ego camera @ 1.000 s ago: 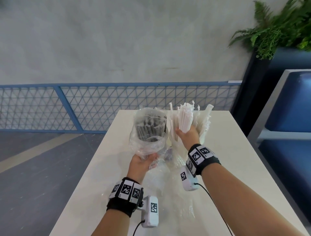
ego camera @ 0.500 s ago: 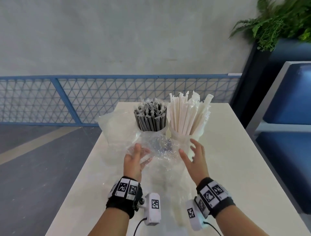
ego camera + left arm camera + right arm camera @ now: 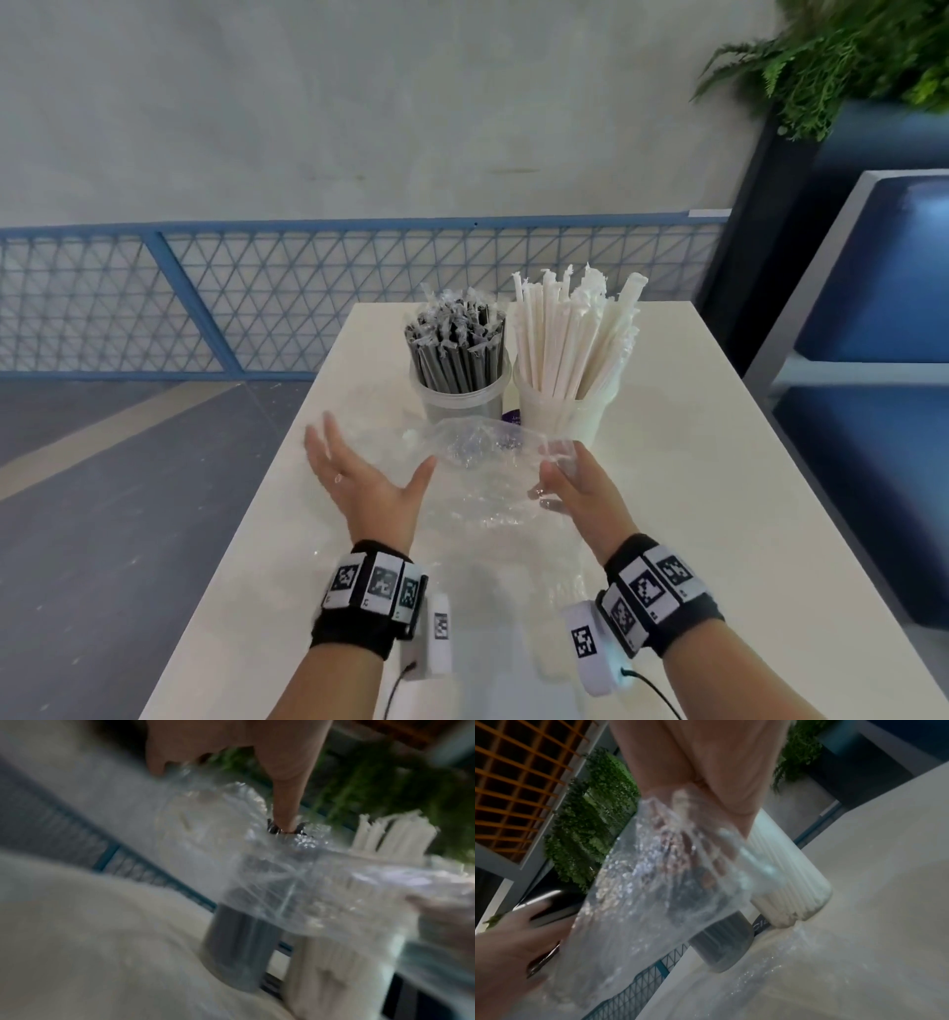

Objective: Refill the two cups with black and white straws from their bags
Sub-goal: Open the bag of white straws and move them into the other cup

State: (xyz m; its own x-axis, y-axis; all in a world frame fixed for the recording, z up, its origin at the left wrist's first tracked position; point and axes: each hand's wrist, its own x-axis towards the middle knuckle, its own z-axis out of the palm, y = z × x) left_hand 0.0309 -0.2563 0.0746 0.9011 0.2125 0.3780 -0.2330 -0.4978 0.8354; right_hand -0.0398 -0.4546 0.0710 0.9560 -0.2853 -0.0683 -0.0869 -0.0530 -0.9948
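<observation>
Two clear cups stand side by side at the far middle of the white table [image 3: 693, 462]. The left cup [image 3: 462, 395] is packed with black straws [image 3: 454, 344]; the right cup [image 3: 562, 416] is packed with white straws [image 3: 570, 334]. In front of them an empty clear plastic bag [image 3: 480, 444] hangs in the air. My right hand [image 3: 562, 475] grips its right edge, fingers curled inside the film [image 3: 654, 892]. My left hand [image 3: 367, 470] is spread wide at the bag's left side, holding nothing. A second clear bag [image 3: 513, 519] lies flat below.
A blue mesh railing [image 3: 257, 293] runs behind the table, with a drop to grey floor on the left. A dark planter with ferns [image 3: 847, 61] and a blue padded bench [image 3: 883, 288] stand at the right.
A second ago my left hand held the bag round the black straws and my right held the white straws. Both let go; the emptied bag now hangs low from my right hand.
</observation>
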